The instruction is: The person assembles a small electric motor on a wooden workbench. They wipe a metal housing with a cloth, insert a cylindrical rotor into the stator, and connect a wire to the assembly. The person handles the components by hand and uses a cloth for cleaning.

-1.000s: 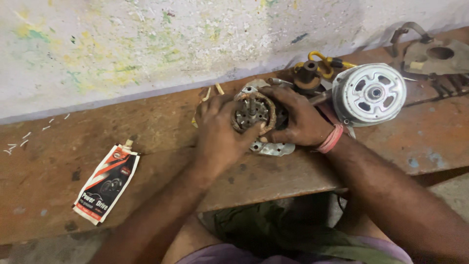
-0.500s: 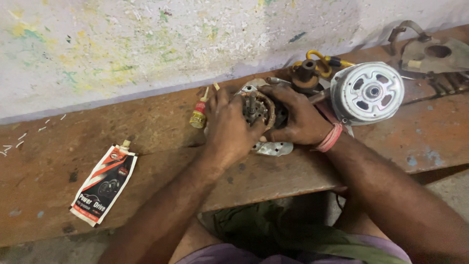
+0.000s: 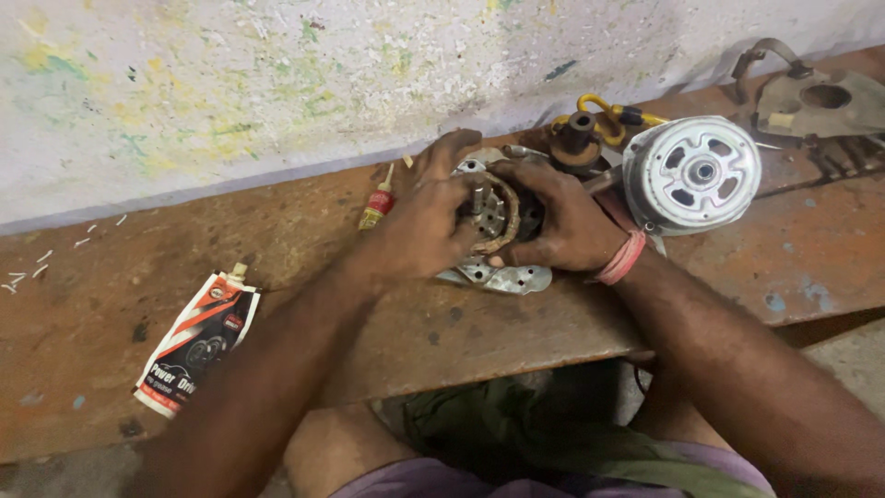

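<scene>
A small motor core [image 3: 493, 214] is being held between both hands at the middle of a worn wooden bench [image 3: 304, 277], close to the paint-flecked wall [image 3: 230, 83]. The left hand [image 3: 429, 221] is being pressed against the core's left side, its fingers curled over the rim; the right hand [image 3: 562, 221] is being closed around the right side, thumb toward the front. Both hands are being kept clamped on the core, not spread. Neither hand is nearer: the core is lying directly between the two palms, touching both.

The core's short shaft [image 3: 478, 195] is being pointed upward and slightly toward the camera, so its long axis is standing nearly upright from the bench; the copper windings are being shown in a ring around it. The exact contact of the fingertips underneath cannot be told.

A bright perforated metal plate [image 3: 502, 275] is lying under the core, its edge showing at the front of the hands. A red band [image 3: 622, 260] is being worn on the right wrist.

Just right of the right hand, a round silver motor housing [image 3: 691, 175] is lying with its face turned up and toward the camera. Behind it, a dark bushing [image 3: 579, 138] with yellow wires [image 3: 608, 109] is being seen. A small red-capped tube [image 3: 378, 203] is lying just left of the left hand, its nozzle pointing toward the wall. A flat adhesive sachet [image 3: 195, 343] is lying well apart at the left. Rusty metal parts [image 3: 811, 101] are resting at the far right.
</scene>
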